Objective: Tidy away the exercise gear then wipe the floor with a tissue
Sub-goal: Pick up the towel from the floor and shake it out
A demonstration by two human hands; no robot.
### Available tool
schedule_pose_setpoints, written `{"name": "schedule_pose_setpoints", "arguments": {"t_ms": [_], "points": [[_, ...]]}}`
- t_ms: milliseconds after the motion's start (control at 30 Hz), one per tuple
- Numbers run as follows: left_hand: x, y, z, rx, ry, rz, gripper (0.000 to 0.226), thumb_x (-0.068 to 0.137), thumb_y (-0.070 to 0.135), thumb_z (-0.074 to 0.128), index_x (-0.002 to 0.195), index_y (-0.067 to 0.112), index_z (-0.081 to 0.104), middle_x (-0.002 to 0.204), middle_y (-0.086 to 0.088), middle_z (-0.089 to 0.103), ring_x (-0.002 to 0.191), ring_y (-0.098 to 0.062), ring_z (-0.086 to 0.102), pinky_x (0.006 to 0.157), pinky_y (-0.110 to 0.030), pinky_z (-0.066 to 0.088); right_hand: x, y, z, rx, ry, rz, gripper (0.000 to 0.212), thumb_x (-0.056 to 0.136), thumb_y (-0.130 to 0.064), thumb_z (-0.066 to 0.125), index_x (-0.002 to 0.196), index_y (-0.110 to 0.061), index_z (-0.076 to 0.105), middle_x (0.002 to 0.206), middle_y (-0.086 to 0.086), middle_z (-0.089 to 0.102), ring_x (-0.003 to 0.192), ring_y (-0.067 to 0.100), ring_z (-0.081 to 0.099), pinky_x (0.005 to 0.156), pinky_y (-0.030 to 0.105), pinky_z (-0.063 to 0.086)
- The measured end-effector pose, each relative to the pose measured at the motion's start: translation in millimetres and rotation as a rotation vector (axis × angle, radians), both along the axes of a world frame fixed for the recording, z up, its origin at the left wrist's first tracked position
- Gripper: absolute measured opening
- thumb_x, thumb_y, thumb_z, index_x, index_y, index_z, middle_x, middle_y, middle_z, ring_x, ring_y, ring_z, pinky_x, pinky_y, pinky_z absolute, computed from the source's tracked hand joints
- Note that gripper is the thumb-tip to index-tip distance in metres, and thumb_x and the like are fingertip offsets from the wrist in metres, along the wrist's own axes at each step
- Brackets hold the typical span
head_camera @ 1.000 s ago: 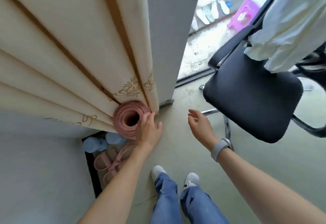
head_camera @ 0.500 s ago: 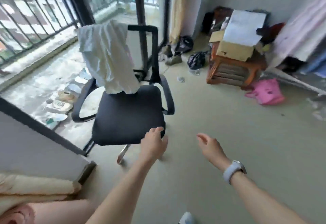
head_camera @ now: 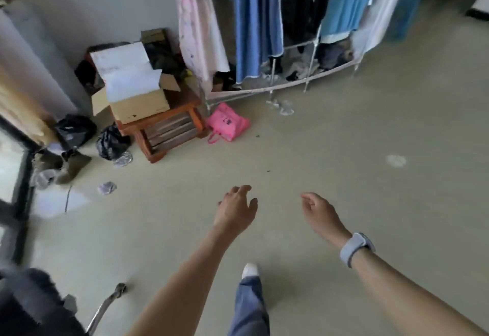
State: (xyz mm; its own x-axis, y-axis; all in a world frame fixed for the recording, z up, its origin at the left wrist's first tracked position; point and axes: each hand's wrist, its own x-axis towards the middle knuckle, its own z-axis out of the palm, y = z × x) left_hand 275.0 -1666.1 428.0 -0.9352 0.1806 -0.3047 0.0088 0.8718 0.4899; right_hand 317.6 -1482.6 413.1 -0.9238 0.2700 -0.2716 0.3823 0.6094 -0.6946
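My left hand (head_camera: 236, 210) hangs in front of me over the pale green floor (head_camera: 344, 190), fingers loosely spread and holding nothing. My right hand (head_camera: 321, 212), with a grey watch band on its wrist, is beside it, also empty with fingers apart. No exercise gear is in view. A crumpled tissue-like scrap (head_camera: 107, 187) lies on the floor to the left, and a pale round spot (head_camera: 396, 161) marks the floor to the right.
A wooden stool (head_camera: 169, 129) carrying an open cardboard box (head_camera: 132, 89) stands at the back left, with black bags (head_camera: 112, 140) and a pink bag (head_camera: 227, 122) beside it. A clothes rack (head_camera: 277, 31) fills the back. The office chair's base (head_camera: 105, 306) is at bottom left.
My view has swung right, away from the rolled pink mat by the curtain and past the office chair, to the room's middle. Both hands stay empty and raised.
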Motion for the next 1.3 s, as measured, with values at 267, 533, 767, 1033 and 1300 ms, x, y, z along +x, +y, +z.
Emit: {"name": "schedule_pose_setpoints", "arguments": {"t_ms": [267,533,767,1033,1300], "points": [[-170,185,-1,0.010,-0.001,-0.343,0.044,0.094,0.031,0.044,0.136,0.020,0.041,0.139,-0.005,0.046,0.127,-0.025,0.045,0.105,-0.041,0.037,-107,164,-3,0.021,-0.033,-0.316,0.035,0.095,-0.011,0.040,0.127,-0.003,0.051,0.132,0.013,0.055,0.123,0.026,0.050,0.104,0.032,0.036],[-263,399,1,-0.056,0.028,-0.759,0.044,0.095,0.031,0.041,0.138,0.020,0.038,0.139,-0.006,0.045,0.127,-0.025,0.043,0.104,-0.040,0.034,-140,330,2,-0.002,-0.090,-0.726,0.035,0.095,-0.015,0.040,0.128,-0.010,0.050,0.131,0.010,0.055,0.123,0.025,0.050,0.103,0.031,0.038],[-288,606,-18,-0.088,0.066,-1.047,0.046,0.096,0.033,0.038,0.140,0.020,0.035,0.145,-0.002,0.038,0.135,-0.022,0.031,0.110,-0.040,0.026,-138,502,-19,0.005,-0.128,-0.946,0.036,0.095,-0.014,0.040,0.129,-0.008,0.049,0.132,0.011,0.055,0.123,0.025,0.050,0.100,0.026,0.036],[-334,866,2,-0.107,0.135,-1.170,0.045,0.096,0.034,0.038,0.139,0.020,0.036,0.143,-0.001,0.040,0.132,-0.023,0.036,0.108,-0.038,0.030,-180,735,-13,0.022,-0.097,-1.058,0.034,0.094,-0.014,0.041,0.127,-0.009,0.051,0.130,0.011,0.056,0.120,0.026,0.051,0.104,0.033,0.037],[-402,1062,-8,-0.078,0.087,-1.176,0.045,0.096,0.032,0.038,0.139,0.020,0.036,0.143,-0.002,0.041,0.130,-0.023,0.038,0.106,-0.038,0.030,-249,926,-24,-0.017,-0.113,-1.075,0.035,0.095,-0.015,0.040,0.128,-0.010,0.049,0.128,0.012,0.056,0.119,0.025,0.051,0.100,0.029,0.036]]}}
